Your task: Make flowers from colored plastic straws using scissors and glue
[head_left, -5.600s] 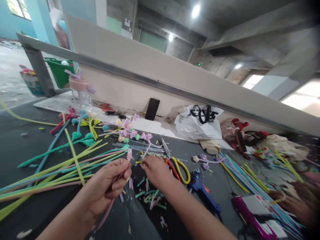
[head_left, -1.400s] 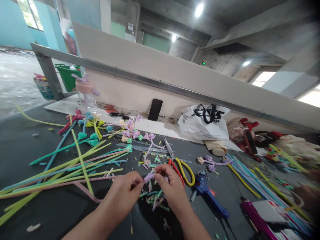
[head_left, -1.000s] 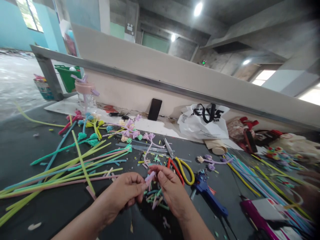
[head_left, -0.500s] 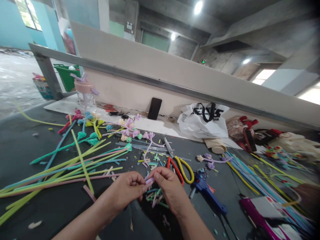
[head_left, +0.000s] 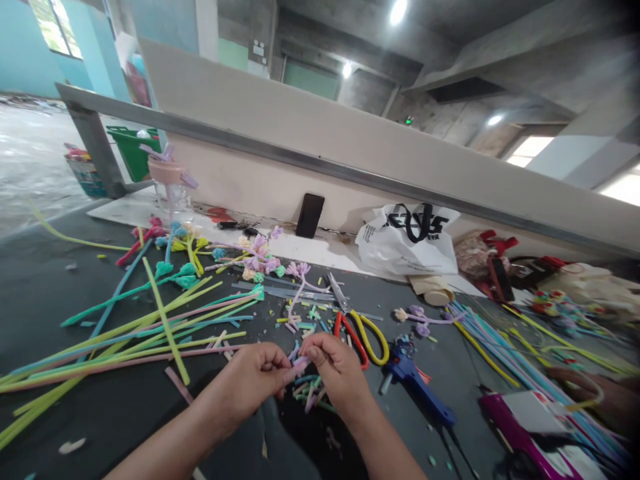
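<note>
Between my two hands is a short lilac-pink piece of pipe cleaner [head_left: 301,365]. My left hand [head_left: 254,375] pinches its left end, and my right hand [head_left: 336,371] pinches the other end with thumb and forefinger. Part of the piece is hidden by my fingers. Just below it lies a small heap of cut pipe cleaner pieces [head_left: 314,395] in several colours. Scissors [head_left: 357,327] with one red and one yellow handle rest beyond my right hand, blades apart. To their right lies a blue glue gun [head_left: 420,387].
Long pipe cleaners [head_left: 125,353] spread over the left side, with fuzzy pipe cleaner flowers [head_left: 257,253] behind. A phone [head_left: 310,215] leans on the partition near a white bag [head_left: 407,240]. At right are a magenta tool [head_left: 515,427] and another person's hand [head_left: 575,380].
My hands stay in nearly the same place, still pinching the lilac-pink piece, with slight finger movement. The other person's hand at the right edge has shifted a little left.
</note>
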The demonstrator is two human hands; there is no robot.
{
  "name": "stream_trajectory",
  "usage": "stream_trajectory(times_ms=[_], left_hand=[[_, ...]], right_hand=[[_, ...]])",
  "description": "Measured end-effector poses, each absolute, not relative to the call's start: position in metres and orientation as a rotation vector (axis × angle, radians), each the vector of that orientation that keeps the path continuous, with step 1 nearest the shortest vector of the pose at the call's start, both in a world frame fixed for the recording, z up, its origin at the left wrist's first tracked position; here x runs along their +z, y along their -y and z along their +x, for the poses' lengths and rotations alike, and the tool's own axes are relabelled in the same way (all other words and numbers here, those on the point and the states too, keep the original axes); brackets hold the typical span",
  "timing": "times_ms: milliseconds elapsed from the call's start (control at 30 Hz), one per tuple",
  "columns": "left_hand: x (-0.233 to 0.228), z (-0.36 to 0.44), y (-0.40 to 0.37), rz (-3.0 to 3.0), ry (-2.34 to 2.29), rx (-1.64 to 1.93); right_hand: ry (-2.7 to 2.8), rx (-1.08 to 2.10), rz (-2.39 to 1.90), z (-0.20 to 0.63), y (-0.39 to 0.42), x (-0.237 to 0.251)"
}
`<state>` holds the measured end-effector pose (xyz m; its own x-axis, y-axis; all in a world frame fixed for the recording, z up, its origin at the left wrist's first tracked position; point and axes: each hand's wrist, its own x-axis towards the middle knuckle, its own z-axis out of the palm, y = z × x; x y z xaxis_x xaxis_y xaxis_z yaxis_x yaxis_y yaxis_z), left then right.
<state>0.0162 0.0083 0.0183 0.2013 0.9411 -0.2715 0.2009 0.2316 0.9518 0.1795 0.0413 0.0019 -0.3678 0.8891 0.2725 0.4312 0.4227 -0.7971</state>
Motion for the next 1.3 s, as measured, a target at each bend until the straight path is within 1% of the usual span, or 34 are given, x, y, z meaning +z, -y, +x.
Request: stream_trajectory(times_ms=[333,533,833,1033,1300], left_hand=[[0.022,0.017,-0.008,1.202,-1.320,0.790],[0.019,0.016,-0.009,1.155,-1.230,0.856],[0.022,0.015,-0.009,1.095,-1.250,0.859],[0.015,0.011,-0.012,1.110,-1.199,0.889],[0.021,0.011,-0.011,1.050,-1.159,0.875]], right_hand=[[2.047,0.779,-1.099,0.179,-0.040,0.003],[2.050,0.772,-1.100,0.179,-0.041,0.003],[2.032,0.877,-1.109,0.179,-0.039,0.005],[2.077,0.876,-1.000,0.182,-0.037,0.014],[2.084,0.842,-0.914,0.181,-0.037,0.013]])
